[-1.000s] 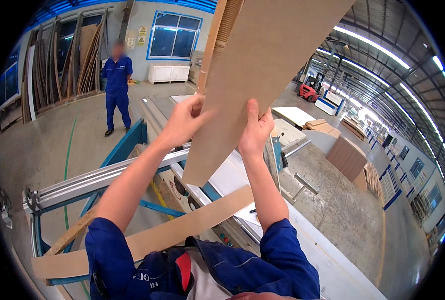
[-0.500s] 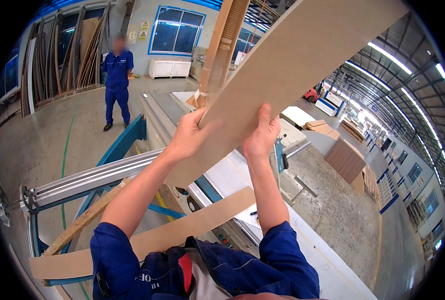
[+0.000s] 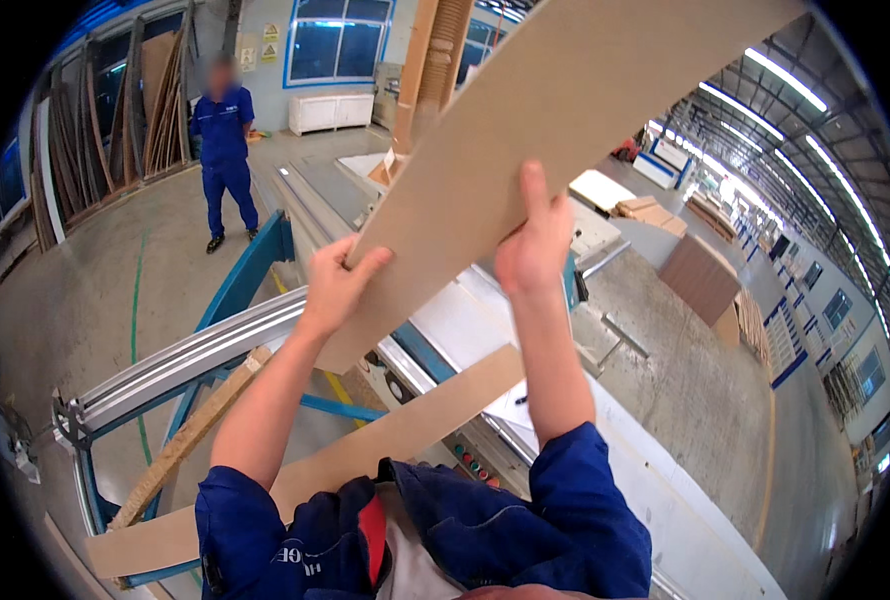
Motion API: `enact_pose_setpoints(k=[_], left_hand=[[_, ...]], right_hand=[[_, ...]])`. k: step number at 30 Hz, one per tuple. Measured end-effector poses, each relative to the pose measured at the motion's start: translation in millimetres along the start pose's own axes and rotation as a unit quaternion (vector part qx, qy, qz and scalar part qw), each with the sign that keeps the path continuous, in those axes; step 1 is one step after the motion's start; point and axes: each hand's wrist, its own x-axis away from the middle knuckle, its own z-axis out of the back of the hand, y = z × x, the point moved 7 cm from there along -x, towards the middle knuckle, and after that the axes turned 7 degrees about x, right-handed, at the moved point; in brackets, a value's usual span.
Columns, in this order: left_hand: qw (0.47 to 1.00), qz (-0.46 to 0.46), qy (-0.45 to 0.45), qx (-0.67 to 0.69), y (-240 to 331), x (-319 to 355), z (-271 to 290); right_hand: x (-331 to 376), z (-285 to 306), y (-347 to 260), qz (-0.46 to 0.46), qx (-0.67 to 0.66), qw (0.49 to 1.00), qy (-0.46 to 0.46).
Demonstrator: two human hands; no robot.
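Raised in front of me is a long, flat beige board [image 3: 495,150], tilted up to the right, its far end beyond the top of the view. My left hand [image 3: 340,287] grips its left edge near the lower end, thumb on the face and fingers out of sight behind. On the right edge my right hand [image 3: 540,240] is closed too, with the thumb extended up along the face. Below the board, a second beige strip [image 3: 385,435] lies slantwise across the machine frame, partly covered by my left arm.
A silver rail [image 3: 195,345] and a rough wooden batten [image 3: 190,440] run at the left. Coloured buttons [image 3: 475,462] sit beside the white machine table [image 3: 655,500]. A person in blue [image 3: 225,150] stands at the far left, near leaning boards [image 3: 115,120]. Stacked panels [image 3: 700,278] are at the right.
My left hand has slid down and left along the board's edge. My right thumb now reaches higher on the face. The whole view has shifted slightly.
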Motion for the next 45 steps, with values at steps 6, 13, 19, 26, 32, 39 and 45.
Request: enact_pose_setpoints(k=[6,13,19,26,32,39,45], left_hand=[[0.999,0.032,-0.009,-0.027,-4,9,32],[0.943,0.125,-0.027,-0.308,-2,30,62],[0.864,-0.057,-0.057,-0.497,27,54,15],[0.769,0.033,-0.086,-0.632,-34,102,19],[0.777,0.061,-0.051,-0.624,-77,172,103],[0.787,0.114,-0.033,-0.606,-136,252,235],[0.755,0.153,-0.085,-0.632,-204,276,304]], right_hand=[[-60,55,-55,0.030,-0.019,0.999,-0.029],[11,107,37,-0.062,-0.125,0.981,0.133],[70,124,134,-0.184,-0.133,0.938,0.263],[151,106,236,-0.375,-0.171,0.874,0.257],[238,42,297,-0.514,-0.189,0.816,0.187],[369,-12,405,-0.692,-0.098,0.708,0.105],[394,-52,470,-0.667,-0.132,0.728,0.088]])
